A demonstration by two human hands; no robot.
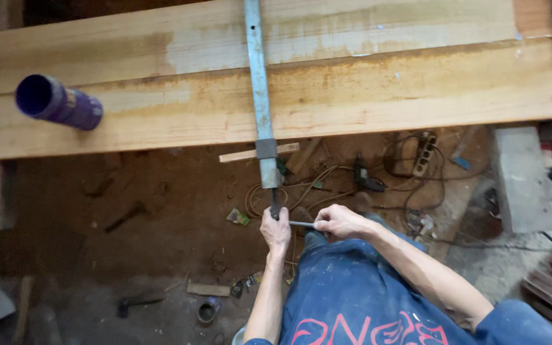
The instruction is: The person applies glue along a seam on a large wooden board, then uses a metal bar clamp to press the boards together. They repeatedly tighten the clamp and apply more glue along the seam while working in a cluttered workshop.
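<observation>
Steel clamp [260, 96] spans the wooden boards [352, 83]. Left hand [276, 231] has a closed grip on its screw below the boards; right hand [338, 222] pinches the handle bar [301, 224]. Overtightening might dent the wood.

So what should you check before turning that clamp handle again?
1. Left hand grips the clamp screw: ok.
2. Right hand holds the handle rod: ok.
3. Bar clamp lies straight across the wooden boards: ok.
4. Small wooden pad sits between the clamp jaw and the board edge: ok, as far as it shows.
5. Far jaw seated on the other edge: cannot tell, it is out of view.
6. Purple tube lies on the boards, apart from the clamp: ok.
</observation>
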